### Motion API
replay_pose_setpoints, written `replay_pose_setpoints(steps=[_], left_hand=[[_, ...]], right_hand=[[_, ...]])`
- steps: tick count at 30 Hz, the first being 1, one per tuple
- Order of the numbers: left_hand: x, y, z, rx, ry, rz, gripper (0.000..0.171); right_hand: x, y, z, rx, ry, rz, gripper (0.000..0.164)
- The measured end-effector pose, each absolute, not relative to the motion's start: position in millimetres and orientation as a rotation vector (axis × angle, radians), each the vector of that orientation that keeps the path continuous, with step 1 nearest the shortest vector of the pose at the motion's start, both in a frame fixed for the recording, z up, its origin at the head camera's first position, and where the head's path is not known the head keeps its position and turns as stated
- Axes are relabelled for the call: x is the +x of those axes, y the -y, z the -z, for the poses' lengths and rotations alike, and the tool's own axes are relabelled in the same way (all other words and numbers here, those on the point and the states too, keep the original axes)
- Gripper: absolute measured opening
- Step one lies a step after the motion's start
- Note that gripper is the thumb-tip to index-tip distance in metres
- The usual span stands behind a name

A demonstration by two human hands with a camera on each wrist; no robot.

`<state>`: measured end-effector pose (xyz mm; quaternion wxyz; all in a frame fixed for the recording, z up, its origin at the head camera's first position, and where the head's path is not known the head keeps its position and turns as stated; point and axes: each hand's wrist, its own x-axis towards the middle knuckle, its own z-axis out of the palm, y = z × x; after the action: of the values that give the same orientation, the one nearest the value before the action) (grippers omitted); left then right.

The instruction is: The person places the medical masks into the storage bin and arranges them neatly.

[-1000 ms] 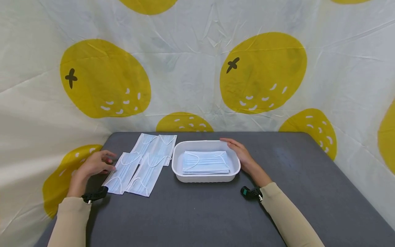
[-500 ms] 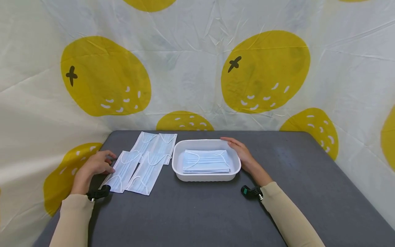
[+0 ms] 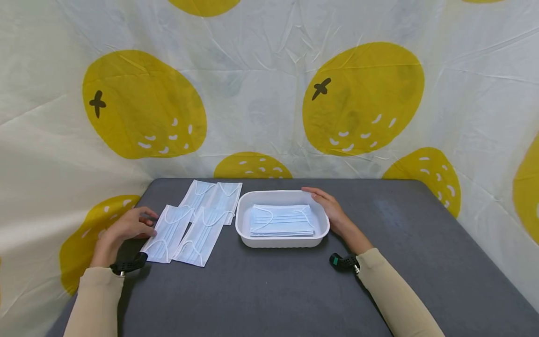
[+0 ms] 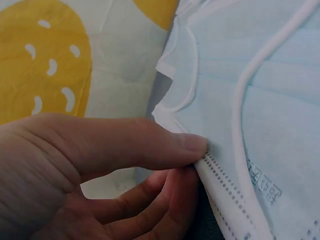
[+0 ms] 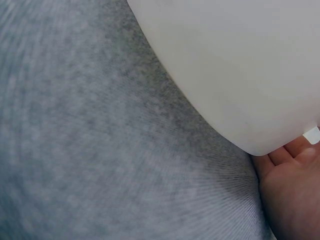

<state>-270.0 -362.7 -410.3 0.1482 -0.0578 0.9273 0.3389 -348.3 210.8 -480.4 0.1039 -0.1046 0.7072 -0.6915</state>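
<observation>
In the head view my left hand (image 3: 131, 225) is at the left edge of the nearest-left face mask (image 3: 168, 234), pale blue with white ear loops. The left wrist view shows its thumb (image 4: 185, 145) on the mask's dotted border, fingers curled beneath, pinching the edge. My right hand (image 3: 330, 210) rests along the right end of a white tray (image 3: 282, 243), fingers stretched toward its back corner. Inside the tray lies a neat stack of face masks (image 3: 281, 220). In the right wrist view the palm (image 5: 295, 185) is against the tray's outer wall (image 5: 240, 75).
More face masks lie beside the pinched one, overlapping: one close by (image 3: 198, 243) and two behind, a left one (image 3: 195, 194) and a right one (image 3: 227, 201). The dark grey table (image 3: 261, 290) meets a fruit-print cloth (image 3: 252, 107) at its back and left.
The left hand has shifted slightly and its thumb has come to the mask's left edge. The right hand, the tray and the stack stay in place.
</observation>
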Motion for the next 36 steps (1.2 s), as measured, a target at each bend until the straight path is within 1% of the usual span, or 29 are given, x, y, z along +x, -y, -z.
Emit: replay_pose_setpoints(steps=[3,8,10,15,22,24,29,36], left_hand=[[-266.9,367.2,409.1,-0.185,-2.636,-1.077,0.054],[-263.7,373.0,409.2,-0.160,-2.628,-1.230,0.039],[-264.0,374.3,410.3,-0.149,-2.622,-1.285,0.038],[-266.4,375.6,415.3,-0.141,-2.599,-1.312,0.044],[-270.2,376.5,421.8,-0.092,-2.578,-1.244,0.046],[-270.0,375.6,421.1,-0.094,-2.563,-1.246,0.052],[-268.6,372.1,420.9,-0.113,-2.534,-1.264,0.071],[-268.9,369.2,428.2,-0.104,-2.521,-1.300,0.076]], right_hand=[[-348.5,-210.5,480.8,-0.319,-2.086,2.040,0.043],[-348.9,-210.0,479.9,-0.327,-2.077,2.047,0.043],[-349.1,-209.8,479.6,-0.328,-2.073,2.049,0.043],[-348.9,-209.5,479.4,-0.329,-2.082,2.043,0.043],[-348.7,-209.4,480.2,-0.308,-2.099,2.033,0.043],[-348.5,-209.8,480.3,-0.307,-2.105,2.032,0.043],[-348.1,-210.6,479.9,-0.300,-2.108,2.030,0.043],[-350.0,-210.1,480.7,-0.282,-2.110,2.014,0.043]])
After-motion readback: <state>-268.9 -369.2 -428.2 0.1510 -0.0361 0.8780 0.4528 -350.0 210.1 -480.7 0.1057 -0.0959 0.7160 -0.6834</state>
